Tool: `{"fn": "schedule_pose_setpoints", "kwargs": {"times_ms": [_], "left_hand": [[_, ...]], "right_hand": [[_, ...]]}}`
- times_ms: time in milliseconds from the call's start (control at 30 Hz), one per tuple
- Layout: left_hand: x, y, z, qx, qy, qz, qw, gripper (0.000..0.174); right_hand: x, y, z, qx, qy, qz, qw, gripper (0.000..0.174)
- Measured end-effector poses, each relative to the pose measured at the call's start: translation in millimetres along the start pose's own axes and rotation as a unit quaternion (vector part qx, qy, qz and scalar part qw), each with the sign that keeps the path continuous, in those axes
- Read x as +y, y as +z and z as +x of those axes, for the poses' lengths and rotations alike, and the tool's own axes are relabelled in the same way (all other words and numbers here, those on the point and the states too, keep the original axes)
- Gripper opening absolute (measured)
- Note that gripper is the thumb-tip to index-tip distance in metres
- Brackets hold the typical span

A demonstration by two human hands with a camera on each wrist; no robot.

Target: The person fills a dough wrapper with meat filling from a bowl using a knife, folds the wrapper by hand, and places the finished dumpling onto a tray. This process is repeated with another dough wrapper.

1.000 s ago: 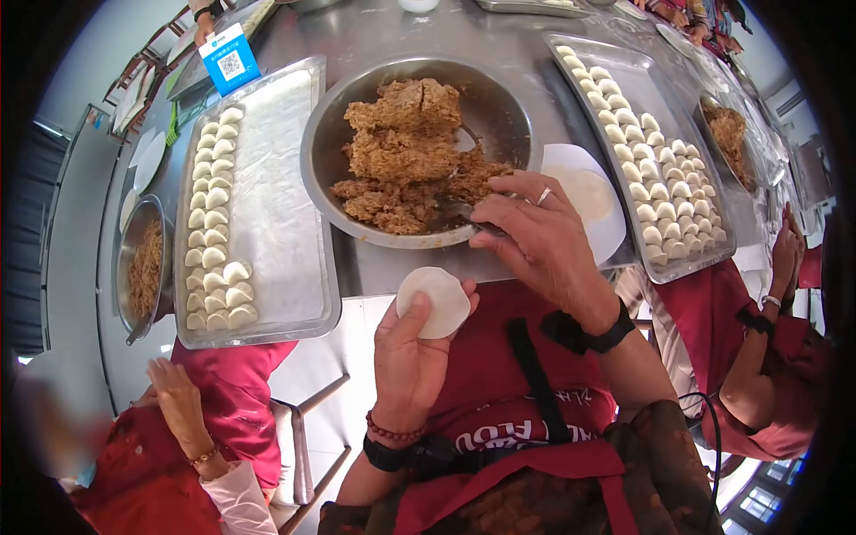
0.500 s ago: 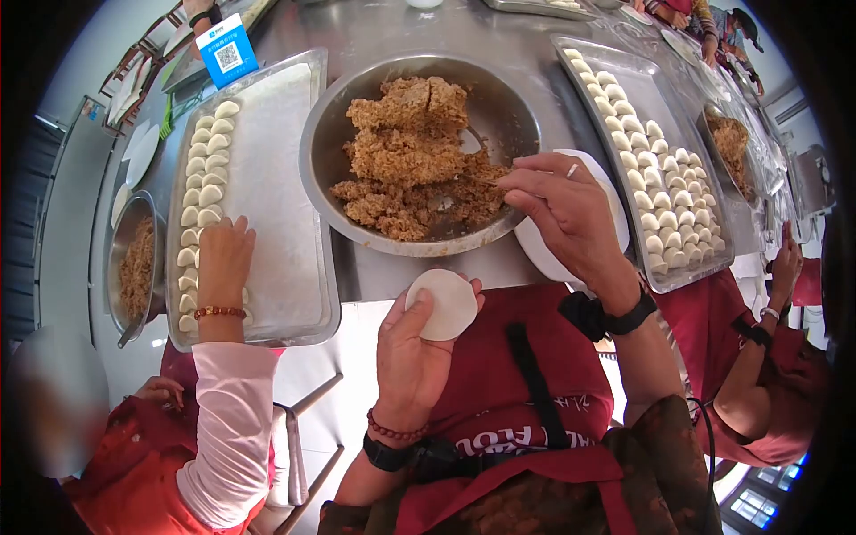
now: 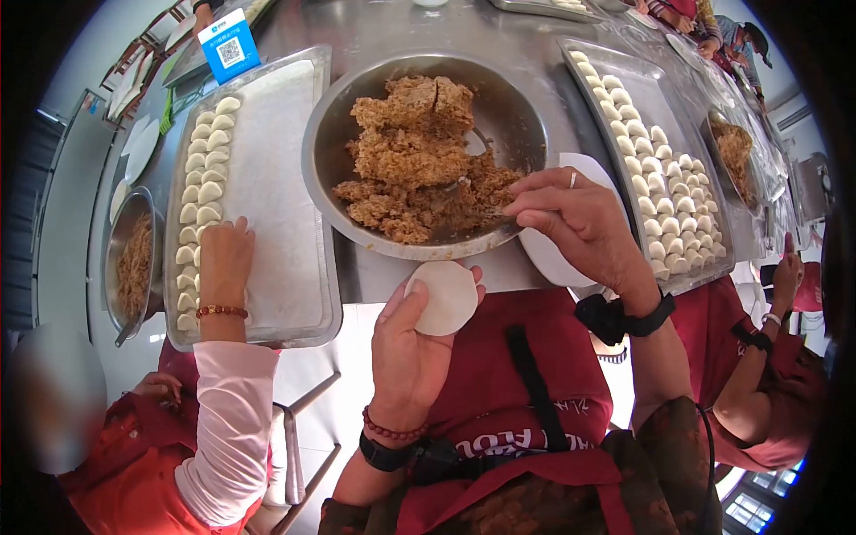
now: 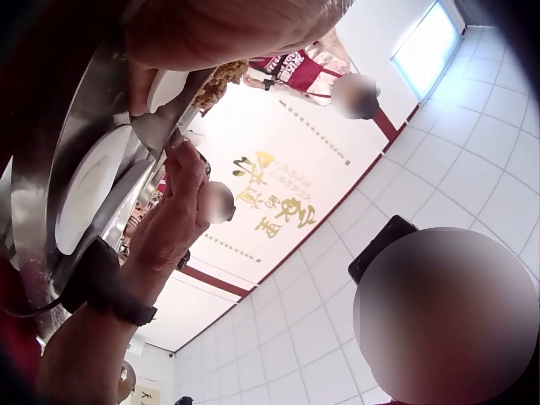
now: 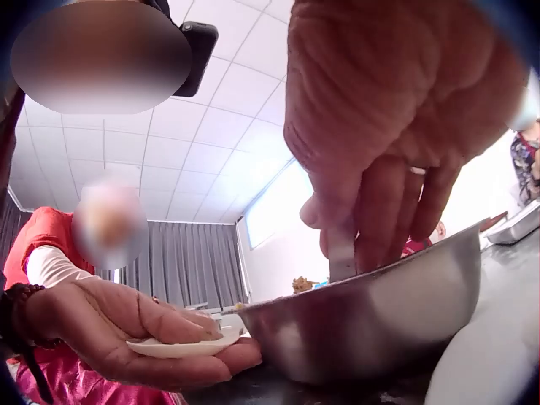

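Note:
In the head view my left hand [image 3: 412, 352] holds a round white dumpling wrapper [image 3: 448, 301] just below the near rim of a steel bowl [image 3: 325, 201]. The thumb lies on top of the wrapper and the fingers support it from below. Brown, crumbly filling [image 3: 410, 160] is heaped in the bowl. My right hand [image 3: 584, 218] is over the bowl's right rim, pinching a utensil with a flat metal handle [image 5: 342, 253], best seen in the right wrist view. The utensil's working end is down by the filling, and its shape cannot be made out.
A tray [image 3: 299, 334] of folded dumplings stands left, with another person's hand [image 3: 226, 259] over it. Another dumpling tray [image 3: 580, 55] stands right. A white plate [image 3: 548, 254] lies under my right hand. A smaller filling bowl [image 3: 114, 276] and blue code card [image 3: 229, 46] are left.
My right hand has shifted rightward to the bowl's rim. My left hand, still holding the wrapper, has moved slightly right. The neighbour's hand has come over the left tray.

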State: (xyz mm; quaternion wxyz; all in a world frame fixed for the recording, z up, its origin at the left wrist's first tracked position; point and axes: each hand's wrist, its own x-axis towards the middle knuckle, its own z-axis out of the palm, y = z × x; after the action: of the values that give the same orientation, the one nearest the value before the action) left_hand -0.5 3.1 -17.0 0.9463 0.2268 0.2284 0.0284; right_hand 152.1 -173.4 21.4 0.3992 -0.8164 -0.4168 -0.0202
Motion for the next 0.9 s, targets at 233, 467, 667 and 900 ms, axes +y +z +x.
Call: {"fn": "schedule_pose_setpoints", "kwargs": {"times_ms": [233,467,667,900], "left_hand": [[3.2,5.0,0.5,-0.025,0.002,-0.022,0.999,0.04],[7.1,3.5,1.6,-0.042,0.015,-0.058,0.997,0.046],[9.4,7.0,0.7,-0.057,0.026,-0.061,0.996,0.044],[8.2,3.0,1.6,-0.06,0.016,-0.071,0.996,0.046]], "right_hand": [[6.1,-9.1,2.9,-0.024,0.032,0.067,0.997,0.015],[8.1,-9.1,-9.3,-0.011,0.134,0.161,0.978,0.024],[-0.8,-4.9,-18.6,0.044,0.206,0.299,0.931,0.029],[-1.6,5.4,-12.6,0.125,0.199,0.3,0.925,0.027]]}}
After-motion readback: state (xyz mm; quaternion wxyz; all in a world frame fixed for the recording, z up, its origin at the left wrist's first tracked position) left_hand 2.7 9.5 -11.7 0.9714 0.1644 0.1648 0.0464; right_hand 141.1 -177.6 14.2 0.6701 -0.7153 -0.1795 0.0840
